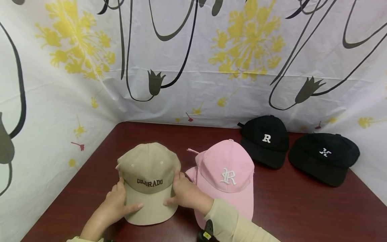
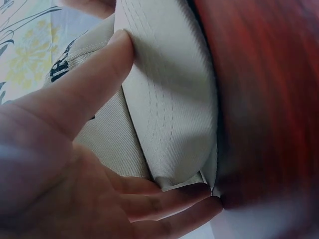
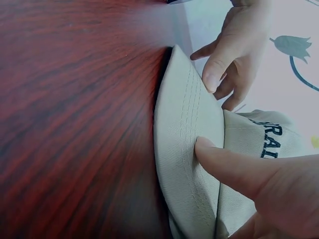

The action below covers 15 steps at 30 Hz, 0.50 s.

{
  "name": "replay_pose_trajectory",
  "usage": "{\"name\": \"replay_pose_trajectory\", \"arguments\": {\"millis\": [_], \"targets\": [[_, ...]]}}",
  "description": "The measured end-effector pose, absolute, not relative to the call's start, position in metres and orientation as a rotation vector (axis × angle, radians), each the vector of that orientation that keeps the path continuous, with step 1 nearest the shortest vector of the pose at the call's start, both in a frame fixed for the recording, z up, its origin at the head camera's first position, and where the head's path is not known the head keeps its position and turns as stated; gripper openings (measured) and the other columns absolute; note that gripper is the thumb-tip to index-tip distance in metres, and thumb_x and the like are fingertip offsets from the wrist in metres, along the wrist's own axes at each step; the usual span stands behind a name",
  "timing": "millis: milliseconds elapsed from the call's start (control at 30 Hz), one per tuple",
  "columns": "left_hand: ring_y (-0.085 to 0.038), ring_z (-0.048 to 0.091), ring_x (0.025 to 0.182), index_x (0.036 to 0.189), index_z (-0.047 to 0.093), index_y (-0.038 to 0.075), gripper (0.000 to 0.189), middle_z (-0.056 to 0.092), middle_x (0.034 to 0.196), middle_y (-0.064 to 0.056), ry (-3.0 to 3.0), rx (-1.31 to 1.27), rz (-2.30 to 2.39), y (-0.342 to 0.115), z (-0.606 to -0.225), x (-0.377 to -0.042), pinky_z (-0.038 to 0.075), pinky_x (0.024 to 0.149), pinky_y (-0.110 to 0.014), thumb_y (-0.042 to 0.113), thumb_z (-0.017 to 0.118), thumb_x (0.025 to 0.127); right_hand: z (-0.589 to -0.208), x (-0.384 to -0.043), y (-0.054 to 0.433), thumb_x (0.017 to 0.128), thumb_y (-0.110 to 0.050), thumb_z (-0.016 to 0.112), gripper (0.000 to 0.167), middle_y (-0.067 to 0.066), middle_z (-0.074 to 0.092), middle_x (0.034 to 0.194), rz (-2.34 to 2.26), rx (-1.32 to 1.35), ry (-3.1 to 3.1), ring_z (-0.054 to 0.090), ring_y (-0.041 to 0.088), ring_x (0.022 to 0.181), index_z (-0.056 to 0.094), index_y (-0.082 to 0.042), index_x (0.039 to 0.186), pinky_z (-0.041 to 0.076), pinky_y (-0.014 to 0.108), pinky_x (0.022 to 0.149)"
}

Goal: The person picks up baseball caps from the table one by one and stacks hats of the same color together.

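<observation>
A beige baseball cap [image 1: 148, 164] with dark COLORADO lettering sits on the table, its brim [image 1: 151, 211] toward me. My left hand [image 1: 113, 203] grips its left side, thumb on top of the brim and fingers along the edge. On the opposite side, my right hand [image 1: 188, 193] holds the cap with its thumb on the brim and its fingers against the crown. Both thumbs rest on the stitched brim [image 3: 189, 129] in the right wrist view. Just right of it lies a pink cap [image 1: 223, 168] with a white letter, partly covered by my right forearm.
Two black caps, one with a white R [image 1: 264, 141] and one with a white emblem [image 1: 323, 158], lie at the back right of the dark red table [image 1: 302, 215]. A patterned white cloth [image 1: 187, 60] hangs behind and along the sides.
</observation>
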<state>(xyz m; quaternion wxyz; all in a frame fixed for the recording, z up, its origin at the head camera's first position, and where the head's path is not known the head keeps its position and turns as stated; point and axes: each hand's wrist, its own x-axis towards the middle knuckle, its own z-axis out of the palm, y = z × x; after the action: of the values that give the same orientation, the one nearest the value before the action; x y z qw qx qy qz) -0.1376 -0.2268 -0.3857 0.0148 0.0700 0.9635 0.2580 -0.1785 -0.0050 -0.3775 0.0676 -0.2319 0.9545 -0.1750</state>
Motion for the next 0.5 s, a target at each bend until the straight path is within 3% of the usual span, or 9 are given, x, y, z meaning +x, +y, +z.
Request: {"name": "replay_pose_trajectory", "arguments": {"millis": [267,500], "targets": [[-0.057,0.040,0.101,0.132,0.003,-0.024,0.119,0.032,0.121,-0.046,2.970,0.146,0.753,-0.2276,-0.3838,-0.1372,0.039,0.072,-0.062,0.046,0.076,0.069,-0.3760,-0.1779,-0.0055,0.070,-0.047,0.076,0.105,0.032,0.038,0.132,-0.426,-0.701,2.902,0.051,0.032,0.110,0.024,0.017,0.136,0.044,0.036,0.088],[-0.058,0.040,0.105,0.137,0.004,-0.018,0.120,0.033,0.124,-0.041,2.954,0.068,0.716,-0.2284,-0.3773,-0.1354,0.037,0.068,-0.067,0.056,0.071,0.069,-0.3744,-0.1783,-0.0043,0.069,-0.044,0.077,0.104,0.033,0.036,0.132,-0.482,-0.729,2.918,0.043,0.033,0.120,0.025,0.019,0.134,0.037,0.035,0.097]]}}
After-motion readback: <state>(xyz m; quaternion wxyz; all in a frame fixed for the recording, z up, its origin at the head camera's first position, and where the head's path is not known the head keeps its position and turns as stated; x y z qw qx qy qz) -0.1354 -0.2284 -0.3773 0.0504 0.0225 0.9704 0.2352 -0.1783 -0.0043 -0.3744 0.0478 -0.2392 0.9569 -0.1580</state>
